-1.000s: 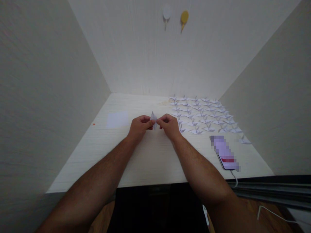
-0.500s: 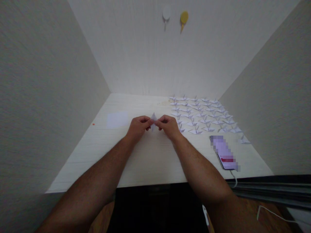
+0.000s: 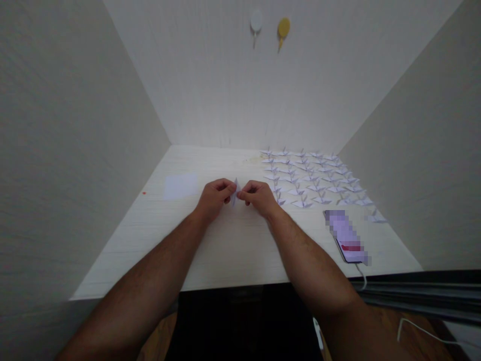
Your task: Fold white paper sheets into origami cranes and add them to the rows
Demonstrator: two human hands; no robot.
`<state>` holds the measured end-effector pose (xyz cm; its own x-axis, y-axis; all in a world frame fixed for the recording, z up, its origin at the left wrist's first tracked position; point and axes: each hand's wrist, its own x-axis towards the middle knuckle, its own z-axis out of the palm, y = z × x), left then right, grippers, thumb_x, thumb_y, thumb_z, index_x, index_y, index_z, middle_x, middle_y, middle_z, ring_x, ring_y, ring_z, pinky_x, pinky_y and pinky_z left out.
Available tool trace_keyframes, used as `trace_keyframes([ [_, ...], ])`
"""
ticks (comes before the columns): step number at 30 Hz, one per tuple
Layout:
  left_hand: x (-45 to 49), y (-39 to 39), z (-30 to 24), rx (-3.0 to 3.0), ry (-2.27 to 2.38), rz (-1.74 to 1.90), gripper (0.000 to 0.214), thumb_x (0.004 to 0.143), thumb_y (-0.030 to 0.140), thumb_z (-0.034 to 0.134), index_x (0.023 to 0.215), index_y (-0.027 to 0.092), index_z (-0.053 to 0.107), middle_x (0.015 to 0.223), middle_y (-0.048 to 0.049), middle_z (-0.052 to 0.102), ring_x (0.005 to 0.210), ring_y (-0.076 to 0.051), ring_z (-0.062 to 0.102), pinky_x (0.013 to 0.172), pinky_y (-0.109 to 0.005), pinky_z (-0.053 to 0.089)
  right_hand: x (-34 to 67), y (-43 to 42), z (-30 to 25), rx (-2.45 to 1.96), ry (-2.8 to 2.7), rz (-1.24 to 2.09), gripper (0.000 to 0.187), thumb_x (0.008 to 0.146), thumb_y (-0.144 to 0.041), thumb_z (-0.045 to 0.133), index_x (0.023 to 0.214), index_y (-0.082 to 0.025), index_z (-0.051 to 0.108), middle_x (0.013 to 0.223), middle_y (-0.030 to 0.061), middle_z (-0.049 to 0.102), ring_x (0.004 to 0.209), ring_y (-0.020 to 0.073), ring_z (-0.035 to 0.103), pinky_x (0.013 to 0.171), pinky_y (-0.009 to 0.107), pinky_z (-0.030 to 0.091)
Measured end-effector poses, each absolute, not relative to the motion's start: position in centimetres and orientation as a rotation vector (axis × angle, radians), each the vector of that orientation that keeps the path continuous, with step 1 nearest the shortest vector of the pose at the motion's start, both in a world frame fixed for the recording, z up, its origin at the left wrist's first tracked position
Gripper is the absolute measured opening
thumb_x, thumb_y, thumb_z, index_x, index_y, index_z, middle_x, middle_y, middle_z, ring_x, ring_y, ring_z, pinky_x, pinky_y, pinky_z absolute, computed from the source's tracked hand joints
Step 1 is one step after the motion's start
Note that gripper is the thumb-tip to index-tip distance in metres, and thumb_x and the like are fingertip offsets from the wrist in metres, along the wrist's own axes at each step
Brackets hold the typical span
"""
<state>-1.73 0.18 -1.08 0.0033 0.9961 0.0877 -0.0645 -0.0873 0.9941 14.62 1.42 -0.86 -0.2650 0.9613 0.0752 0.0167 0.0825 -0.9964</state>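
Observation:
A small piece of folded white paper (image 3: pixel 235 192) is held up over the middle of the table, narrow and pointed at top and bottom. My left hand (image 3: pixel 218 195) pinches it from the left between thumb and fingers. On its other side, the closed fingertips of my right hand (image 3: pixel 258 196) meet its right edge; the exact grip there is too small to see clearly. Rows of folded white paper cranes (image 3: pixel 317 189) stand just right of my right hand. Left of my left hand lies a flat white sheet of paper (image 3: pixel 180 185).
A phone (image 3: pixel 345 235) with a blurred screen and a white cable (image 3: pixel 361 277) lies at the right front of the white table (image 3: pixel 233 250). Walls enclose the table at the left, back and right. A white hook (image 3: pixel 256 22) and a yellow hook (image 3: pixel 283 29) are on the back wall.
The folded paper has turned and looks narrower. My right hand's fingertips have shifted slightly down and apart from the left hand's.

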Motion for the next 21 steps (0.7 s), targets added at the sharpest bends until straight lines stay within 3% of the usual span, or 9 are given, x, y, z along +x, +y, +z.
trace_keyframes([
  [9,-1.2,-0.3,-0.8,1.176,1.104,1.3,0.03,0.067,0.04,0.079,0.068,0.016,0.062,0.06,-0.0038,0.067,0.054,-0.016,0.064,0.055,-0.029,0.053,14.5,1.7,-1.1,-0.919,-1.333,1.327,0.024,0.069,-0.039,0.074,0.066,-0.018,0.062,0.051,-0.0044,0.056,0.045,0.0079,0.047,0.045,0.022,0.038],
  [15,-0.6,-0.9,0.0,1.202,1.123,1.275,0.024,0.072,0.033,0.075,0.079,0.015,0.061,0.066,-0.0059,0.071,0.061,-0.02,0.071,0.056,-0.029,0.057,14.3,1.7,-1.1,-0.969,-1.378,1.243,0.023,0.068,-0.038,0.075,0.07,-0.018,0.064,0.06,-0.0028,0.061,0.052,0.0085,0.052,0.05,0.023,0.044],
  [21,-0.3,-0.9,0.0,1.163,1.108,1.305,0.019,0.075,0.03,0.07,0.076,0.015,0.059,0.065,-0.003,0.069,0.06,-0.02,0.071,0.059,-0.031,0.06,14.3,1.7,-1.0,-1.031,-1.388,1.245,0.028,0.069,-0.043,0.073,0.071,-0.018,0.061,0.058,-0.002,0.062,0.048,0.0093,0.054,0.047,0.023,0.044],
])
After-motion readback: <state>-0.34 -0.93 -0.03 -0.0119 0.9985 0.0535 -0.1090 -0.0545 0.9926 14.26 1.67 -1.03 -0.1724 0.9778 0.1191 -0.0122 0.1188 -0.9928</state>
